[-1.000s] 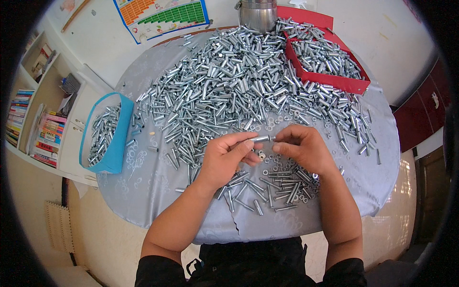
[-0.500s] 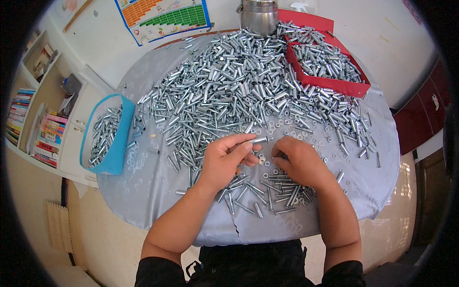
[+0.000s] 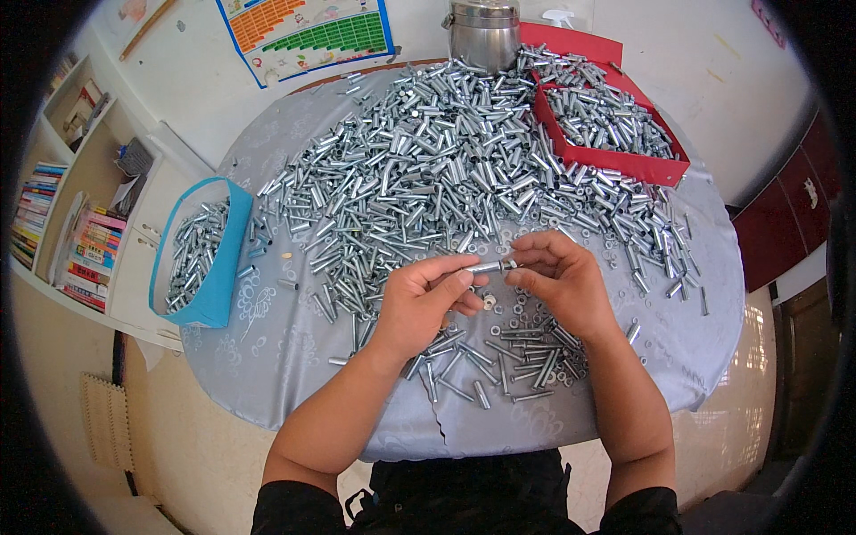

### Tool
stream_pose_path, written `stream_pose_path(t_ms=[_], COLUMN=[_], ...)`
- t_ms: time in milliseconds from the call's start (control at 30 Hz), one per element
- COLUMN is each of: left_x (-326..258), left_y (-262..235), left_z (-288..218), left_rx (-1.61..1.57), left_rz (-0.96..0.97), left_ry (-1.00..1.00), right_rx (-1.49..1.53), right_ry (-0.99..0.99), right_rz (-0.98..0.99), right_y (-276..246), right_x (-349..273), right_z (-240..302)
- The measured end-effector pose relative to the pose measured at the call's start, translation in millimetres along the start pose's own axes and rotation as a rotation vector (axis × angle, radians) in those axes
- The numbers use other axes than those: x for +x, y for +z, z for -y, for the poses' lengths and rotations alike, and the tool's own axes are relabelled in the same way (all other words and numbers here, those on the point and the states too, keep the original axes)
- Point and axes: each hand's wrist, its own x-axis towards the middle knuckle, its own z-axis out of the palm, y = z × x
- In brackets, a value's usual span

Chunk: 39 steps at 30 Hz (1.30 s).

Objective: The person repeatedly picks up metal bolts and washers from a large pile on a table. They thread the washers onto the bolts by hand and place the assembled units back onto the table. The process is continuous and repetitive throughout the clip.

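Observation:
A shiny metal sleeve bolt (image 3: 486,267) lies level between thumb and fingers of my left hand (image 3: 415,299), pointing right. At its right end, my right hand (image 3: 563,281) pinches a small metal piece (image 3: 510,264) with thumb and forefinger; whether it is a nut or a washer I cannot tell. Below the hands lie loose bolts (image 3: 533,357), with small nuts and washers (image 3: 489,303) scattered around them. Just beyond the fingers begins a large heap of metal sleeves and bolts (image 3: 419,169).
To the left stands a blue bin (image 3: 234,259) holding metal parts. A red box (image 3: 615,160) full of bolts sits at the far right, near a steel pot (image 3: 484,36). All rest on a round table with a grey cloth (image 3: 267,374). Bookshelves (image 3: 107,205) stand at left.
My right hand has risen from the small parts on the table and closed at the right end of the bolt. The left hand still holds the bolt in nearly the same place.

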Motion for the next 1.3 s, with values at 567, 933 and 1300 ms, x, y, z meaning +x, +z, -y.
stream_pose_path(t_ms=[567,933,1300], left_x=[-2.6,-1.2,-0.7], left_y=[0.9,0.1,0.4], left_z=[-1.5,1.5,1.4], left_rx=[0.063,0.033,0.025], left_rz=[0.055,0.050,0.051], left_ry=[0.005,0.006,0.010], right_rx=[-0.246,-0.297,-0.344], right_ry=[0.119,-0.045,0.139], right_rz=[0.194,0.160,0.191], right_y=[-17.0,-9.8,-18.4], right_x=[1.3,-0.4,0.0], right_z=[-4.2,-7.2,-2.0])
